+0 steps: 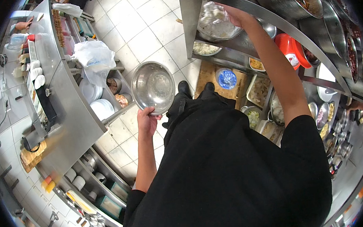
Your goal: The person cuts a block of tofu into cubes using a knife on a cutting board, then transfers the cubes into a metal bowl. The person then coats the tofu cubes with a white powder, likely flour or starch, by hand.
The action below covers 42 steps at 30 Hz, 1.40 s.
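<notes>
My left hand [147, 120] grips the rim of a stainless steel mixing bowl [153, 87], which hangs over the tiled floor and looks nearly bare inside. My right hand [234, 15] reaches into the shelving at the upper right, at a wide metal bowl [219, 30] with a pale, wet-looking food in it. Blurred white stuff [212, 13] is at its fingers; whether they grip it I cannot tell. Below that bowl stands a bowl of white chopped food [205, 48]. A red kitchen scale [288, 50] is to the right of my right forearm.
On the left runs a steel counter [76, 121] with stacked white plates [102, 109] and a plastic bag [94, 61] at its side. Near my feet a blue-topped round container [226, 78] rests on a brown board [208, 69]. Another person's hand [24, 25] is at the far upper left.
</notes>
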Motion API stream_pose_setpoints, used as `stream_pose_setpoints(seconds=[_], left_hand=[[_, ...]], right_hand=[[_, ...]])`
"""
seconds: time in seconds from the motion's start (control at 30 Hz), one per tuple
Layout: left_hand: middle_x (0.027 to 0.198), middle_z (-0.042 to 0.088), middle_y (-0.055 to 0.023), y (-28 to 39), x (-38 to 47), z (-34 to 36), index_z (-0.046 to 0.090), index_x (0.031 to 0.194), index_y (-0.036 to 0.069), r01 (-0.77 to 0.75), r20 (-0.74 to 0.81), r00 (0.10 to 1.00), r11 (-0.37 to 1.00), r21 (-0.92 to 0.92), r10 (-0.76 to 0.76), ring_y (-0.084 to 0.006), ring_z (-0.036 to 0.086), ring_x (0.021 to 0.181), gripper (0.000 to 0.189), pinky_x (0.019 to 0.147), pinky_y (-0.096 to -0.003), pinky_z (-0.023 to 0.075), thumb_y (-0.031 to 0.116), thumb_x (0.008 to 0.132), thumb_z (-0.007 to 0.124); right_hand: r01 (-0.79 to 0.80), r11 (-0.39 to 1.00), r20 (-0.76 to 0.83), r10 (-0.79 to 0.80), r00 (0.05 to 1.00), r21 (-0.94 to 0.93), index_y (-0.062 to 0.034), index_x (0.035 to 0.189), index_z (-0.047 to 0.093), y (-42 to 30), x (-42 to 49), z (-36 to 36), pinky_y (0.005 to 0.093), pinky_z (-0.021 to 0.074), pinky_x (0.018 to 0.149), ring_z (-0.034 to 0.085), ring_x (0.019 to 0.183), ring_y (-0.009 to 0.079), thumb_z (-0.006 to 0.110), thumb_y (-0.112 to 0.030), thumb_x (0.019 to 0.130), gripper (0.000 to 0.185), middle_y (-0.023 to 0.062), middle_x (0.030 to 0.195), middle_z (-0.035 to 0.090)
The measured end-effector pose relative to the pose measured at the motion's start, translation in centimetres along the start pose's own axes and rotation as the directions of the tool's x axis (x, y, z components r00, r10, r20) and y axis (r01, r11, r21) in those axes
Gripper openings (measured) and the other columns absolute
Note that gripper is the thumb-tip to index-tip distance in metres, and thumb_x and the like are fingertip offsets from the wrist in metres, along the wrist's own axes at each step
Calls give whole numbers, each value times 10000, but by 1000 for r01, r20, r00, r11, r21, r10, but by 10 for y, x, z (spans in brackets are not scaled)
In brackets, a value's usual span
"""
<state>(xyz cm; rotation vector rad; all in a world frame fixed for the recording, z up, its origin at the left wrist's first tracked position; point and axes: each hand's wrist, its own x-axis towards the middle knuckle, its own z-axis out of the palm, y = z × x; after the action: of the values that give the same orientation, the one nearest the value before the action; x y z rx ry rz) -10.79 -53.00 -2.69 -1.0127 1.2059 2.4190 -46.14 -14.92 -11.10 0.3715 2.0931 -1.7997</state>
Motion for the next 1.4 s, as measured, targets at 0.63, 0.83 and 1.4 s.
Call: stream_pose_setpoints(seconds=[0.63,0.83,1.4], left_hand=[[720,615,-178,-8,-6,6,493,976,-134,-5,-18,1000,1000,5,5,-237,577,461,220,467,-322,512,-7,799,459],[702,606,-169,-13,-2,12,492,968,-130,16,-25,1000,1000,20,-15,-233,579,463,211,453,-315,514,-9,798,462],[722,616,-185,-20,0,26,489,997,-134,51,-9,999,995,90,-51,-237,588,478,240,429,-307,506,0,799,465]], right_hand=[[-78,557,299,553,778,-827,-18,1372,396,-19,-23,13,645,296,998,273,1347,436,627,-221,734,708,255,1475,269],[23,392,279,609,743,-920,-12,1365,424,-35,-38,20,538,365,1004,381,1303,374,760,-257,678,803,241,1448,338],[73,914,31,-67,997,-398,-41,1352,466,1,13,4,428,306,1062,390,1311,322,540,-573,851,735,177,1408,435]])
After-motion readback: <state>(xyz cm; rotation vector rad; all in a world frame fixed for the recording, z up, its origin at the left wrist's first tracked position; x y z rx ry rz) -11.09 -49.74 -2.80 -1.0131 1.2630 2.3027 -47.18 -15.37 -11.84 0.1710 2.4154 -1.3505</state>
